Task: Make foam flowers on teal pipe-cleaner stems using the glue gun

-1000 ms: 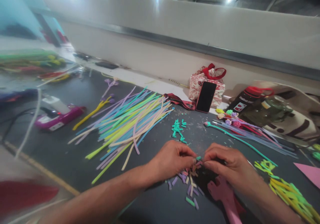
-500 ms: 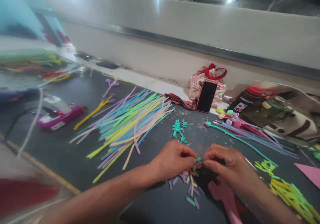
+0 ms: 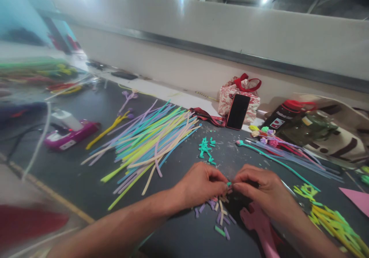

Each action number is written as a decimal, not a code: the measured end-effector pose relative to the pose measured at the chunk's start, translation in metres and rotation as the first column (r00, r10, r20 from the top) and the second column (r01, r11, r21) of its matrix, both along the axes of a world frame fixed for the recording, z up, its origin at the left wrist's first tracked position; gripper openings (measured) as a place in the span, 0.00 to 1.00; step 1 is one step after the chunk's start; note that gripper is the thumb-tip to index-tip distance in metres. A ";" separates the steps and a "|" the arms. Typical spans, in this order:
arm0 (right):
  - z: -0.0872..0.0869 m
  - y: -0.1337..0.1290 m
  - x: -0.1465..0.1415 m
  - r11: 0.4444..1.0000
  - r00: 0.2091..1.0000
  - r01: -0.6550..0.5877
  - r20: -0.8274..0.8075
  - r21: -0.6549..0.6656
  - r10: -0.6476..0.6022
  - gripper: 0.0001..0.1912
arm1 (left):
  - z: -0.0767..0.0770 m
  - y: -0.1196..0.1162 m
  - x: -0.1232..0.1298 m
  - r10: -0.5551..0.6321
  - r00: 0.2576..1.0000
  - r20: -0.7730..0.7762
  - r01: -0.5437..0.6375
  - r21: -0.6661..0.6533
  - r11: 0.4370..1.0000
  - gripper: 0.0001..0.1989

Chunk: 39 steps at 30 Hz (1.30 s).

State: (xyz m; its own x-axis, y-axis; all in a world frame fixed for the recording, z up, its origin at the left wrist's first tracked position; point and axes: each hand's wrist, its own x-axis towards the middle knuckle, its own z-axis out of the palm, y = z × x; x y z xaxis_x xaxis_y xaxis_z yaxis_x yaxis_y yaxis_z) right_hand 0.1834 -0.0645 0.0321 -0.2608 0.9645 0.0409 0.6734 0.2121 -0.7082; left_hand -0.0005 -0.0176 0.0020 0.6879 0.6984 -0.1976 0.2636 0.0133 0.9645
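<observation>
My left hand and my right hand meet over the dark table, thumb and finger of each pinched together. Between their fingertips sits a small teal piece of pipe cleaner, mostly hidden by the fingers. Just below lie short cut pipe cleaner pieces in purple, cream and green. Beyond my hands is a little heap of teal pieces. Under my right wrist rests a flat pink item, partly covered, whose kind I cannot make out.
Long pastel pipe cleaners fan out at left, near a purple power strip. A phone leans on a patterned bag. Right of it stand a red-lidded bottle and several pipe cleaner flowers. Yellow-green pipe cleaners lie at front right.
My fingertips have drawn slightly closer together around the teal piece, the right ones shifting a little leftward. The things on the table look the same.
</observation>
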 end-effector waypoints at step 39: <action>0.003 0.002 0.002 0.997 0.991 -0.074 -0.115 0.017 0.075 0.08 | 0.000 0.002 0.005 0.106 0.984 0.141 -0.021 -0.502 0.864 0.14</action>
State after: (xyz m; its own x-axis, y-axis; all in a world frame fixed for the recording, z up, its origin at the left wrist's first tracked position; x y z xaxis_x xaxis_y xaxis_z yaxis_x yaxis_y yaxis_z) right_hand 0.1850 -0.0627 0.0352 -0.3246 0.9418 0.0870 0.5691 0.2680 -0.7773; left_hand 0.0045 -0.0155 0.0023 0.6969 0.5794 -0.4227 0.0908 0.5134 0.8534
